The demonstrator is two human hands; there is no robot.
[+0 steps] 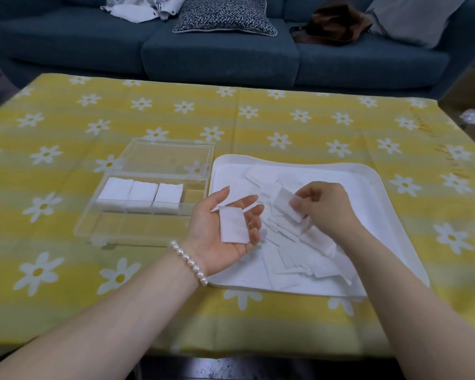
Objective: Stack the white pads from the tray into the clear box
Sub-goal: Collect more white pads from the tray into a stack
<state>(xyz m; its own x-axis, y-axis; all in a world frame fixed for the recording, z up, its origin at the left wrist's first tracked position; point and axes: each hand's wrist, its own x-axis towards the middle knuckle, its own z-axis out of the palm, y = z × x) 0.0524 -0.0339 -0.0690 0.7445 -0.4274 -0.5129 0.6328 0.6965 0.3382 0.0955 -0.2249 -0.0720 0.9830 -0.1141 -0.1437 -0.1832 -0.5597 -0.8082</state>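
Lying palm-up with fingers relaxed, the left hand [225, 229] carries one white pad [233, 225] flat on its palm; no grip is closed round it. A second pad [288, 207] is pinched between thumb and fingertips of the right hand [324, 207], above the white tray [395, 229]. Loose pads [291, 256] are heaped in the tray. The clear box [137, 218] is set just left of the tray, lid open, three pad stacks [140, 194] in its rear row. The counter is covered by a yellow daisy cloth [258, 119]; a blue sofa [220, 50] is seen behind.
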